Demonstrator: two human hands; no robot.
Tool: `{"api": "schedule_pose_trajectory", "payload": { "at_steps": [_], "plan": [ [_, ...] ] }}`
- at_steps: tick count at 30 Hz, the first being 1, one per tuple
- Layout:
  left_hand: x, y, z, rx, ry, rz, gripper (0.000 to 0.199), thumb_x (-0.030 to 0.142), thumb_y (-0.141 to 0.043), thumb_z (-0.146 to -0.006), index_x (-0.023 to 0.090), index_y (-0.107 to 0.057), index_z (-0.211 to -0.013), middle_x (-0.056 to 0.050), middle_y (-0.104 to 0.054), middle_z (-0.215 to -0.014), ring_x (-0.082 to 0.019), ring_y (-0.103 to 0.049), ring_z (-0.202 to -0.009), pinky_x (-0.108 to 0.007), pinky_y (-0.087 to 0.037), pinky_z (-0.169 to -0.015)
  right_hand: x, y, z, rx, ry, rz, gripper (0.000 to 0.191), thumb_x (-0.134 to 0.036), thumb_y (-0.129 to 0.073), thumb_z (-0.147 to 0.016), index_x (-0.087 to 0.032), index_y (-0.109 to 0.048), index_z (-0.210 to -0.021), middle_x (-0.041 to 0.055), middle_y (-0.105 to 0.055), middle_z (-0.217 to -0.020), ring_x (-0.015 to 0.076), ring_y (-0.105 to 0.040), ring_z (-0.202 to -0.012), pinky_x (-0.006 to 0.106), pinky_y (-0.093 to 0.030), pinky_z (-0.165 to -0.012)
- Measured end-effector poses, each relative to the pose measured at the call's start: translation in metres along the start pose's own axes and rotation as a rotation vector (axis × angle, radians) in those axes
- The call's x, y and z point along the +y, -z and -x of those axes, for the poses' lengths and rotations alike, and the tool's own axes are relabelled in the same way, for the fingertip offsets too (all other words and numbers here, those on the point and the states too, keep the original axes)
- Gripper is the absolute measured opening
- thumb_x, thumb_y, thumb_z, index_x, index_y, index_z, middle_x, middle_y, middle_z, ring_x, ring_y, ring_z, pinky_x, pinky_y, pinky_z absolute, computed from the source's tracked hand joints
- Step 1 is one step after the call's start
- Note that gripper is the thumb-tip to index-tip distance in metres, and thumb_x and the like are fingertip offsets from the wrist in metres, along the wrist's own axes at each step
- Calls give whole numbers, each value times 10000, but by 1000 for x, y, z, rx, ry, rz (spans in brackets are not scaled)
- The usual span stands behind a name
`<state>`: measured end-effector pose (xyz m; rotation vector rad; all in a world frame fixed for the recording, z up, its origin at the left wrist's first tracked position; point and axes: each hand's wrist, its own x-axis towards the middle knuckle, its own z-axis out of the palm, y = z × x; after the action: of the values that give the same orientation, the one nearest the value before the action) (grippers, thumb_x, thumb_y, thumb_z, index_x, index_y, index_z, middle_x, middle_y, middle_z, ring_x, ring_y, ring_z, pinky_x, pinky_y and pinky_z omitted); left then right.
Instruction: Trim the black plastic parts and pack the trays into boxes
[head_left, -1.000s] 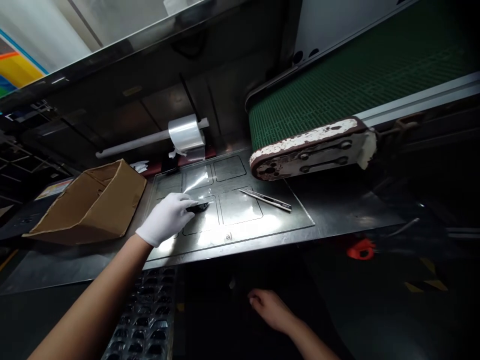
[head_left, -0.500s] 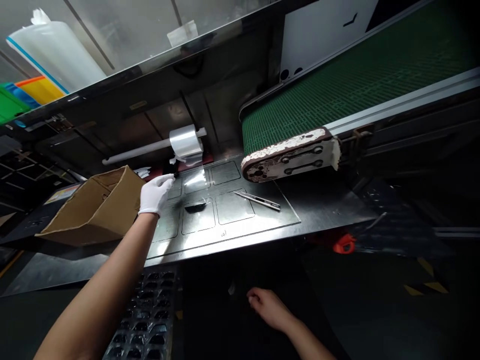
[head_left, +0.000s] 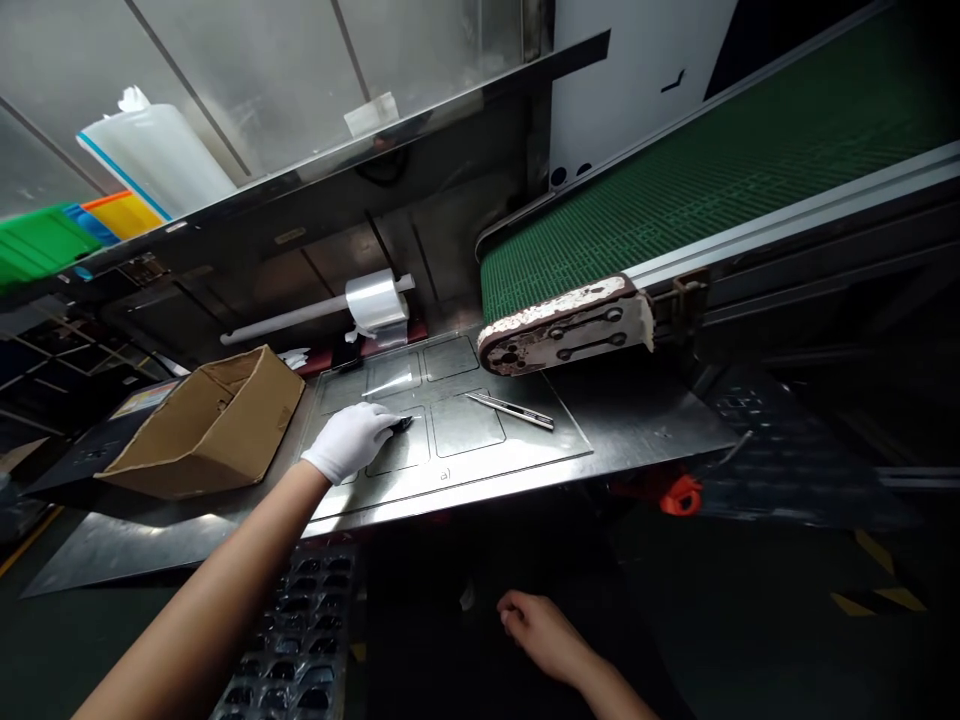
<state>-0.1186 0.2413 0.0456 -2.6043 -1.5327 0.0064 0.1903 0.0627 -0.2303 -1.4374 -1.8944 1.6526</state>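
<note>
The white-gloved left hand [head_left: 354, 440], apart from the small glossy black piece [head_left: 403, 425] a moment ago, now pinches it over the flat grey sheet marked with rounded rectangles [head_left: 469, 428], so handling resumes, while the bare right hand [head_left: 546, 635] hangs loosely curled, contents unclear.

Glare on bench [head_left: 637, 420], shadow below

No lettering, number or sign can be read.
</note>
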Motion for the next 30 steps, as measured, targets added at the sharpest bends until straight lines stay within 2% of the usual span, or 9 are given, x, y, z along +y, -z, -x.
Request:
{"api": "schedule_pose_trajectory", "payload": {
  "at_steps": [4,9,10,12,17,21,24,27,30],
  "plan": [
    [-23,10,-12,-4,92,135,309,319,-550,-967,296,-801,-1146,-29,-798,-1128,-241,-731,-1048,-373,-570,-973,-1,1,-1,13,-3,11,304,-274,-472,-970,-202,-760,-1037,56,-783,-883,199,-722,-783,262,-471,-661],
    [-72,28,-17,677,603,269,360,392,-559,-944,239,-785,-1179,-56,-785,-1183,-236,-710,-1151,-384,-523,-1096,-5,3,4,19,6,9,300,-279,-481,-970,-207,-763,-1045,54,-788,-908,193,-715,-773,262,-468,-669],
    [-76,30,-15,742,642,292,376,400,-559,-944,226,-777,-1197,-59,-781,-1196,-231,-708,-1159,-380,-517,-1107,-6,4,5,21,6,16,297,-275,-484,-967,-208,-764,-1039,52,-788,-909,191,-713,-772,261,-466,-671],
    [-70,29,-10,692,572,320,352,395,-586,-923,233,-788,-1163,-43,-786,-1175,-219,-717,-1133,-357,-517,-1108,-8,6,5,22,1,28,297,-273,-483,-967,-210,-765,-1034,47,-785,-897,187,-708,-768,259,-461,-672],
    [-21,7,-8,228,122,196,321,280,-553,-914,245,-808,-1106,-54,-779,-1161,-236,-714,-1070,-368,-564,-1016,-7,5,1,-5,-15,39,309,-275,-476,-975,-211,-768,-1050,48,-790,-924,191,-716,-794,259,-470,-686],
    [-3,-5,-16,151,49,168,358,243,-532,-927,251,-782,-1183,-63,-764,-1186,-258,-692,-1089,-413,-567,-1000,-36,11,17,-8,26,50,280,-261,-501,-967,-224,-772,-1031,34,-794,-938,196,-725,-844,258,-493,-717],
    [2,3,-6,305,65,201,329,288,-549,-952,229,-778,-1181,-85,-741,-1252,-255,-679,-1166,-408,-535,-1080,-102,47,36,52,292,12,259,-299,-524,-994,-257,-771,-1061,12,-798,-1017,194,-731,-968,267,-531,-855],
    [16,18,35,564,221,247,314,335,-608,-953,239,-766,-1206,-77,-714,-1324,-249,-657,-1240,-405,-495,-1156,-176,116,33,254,605,160,308,-366,-495,-1045,-245,-726,-1209,36,-757,-1190,204,-693,-1098,324,-520,-999],
    [36,28,106,773,403,314,304,309,-637,-948,275,-748,-1229,-32,-700,-1356,-225,-652,-1262,-394,-496,-1177,-214,187,-1,590,567,580,353,-280,-484,-1029,-126,-694,-1268,160,-691,-1263,291,-622,-1185,442,-463,-1077]
  ]
}}
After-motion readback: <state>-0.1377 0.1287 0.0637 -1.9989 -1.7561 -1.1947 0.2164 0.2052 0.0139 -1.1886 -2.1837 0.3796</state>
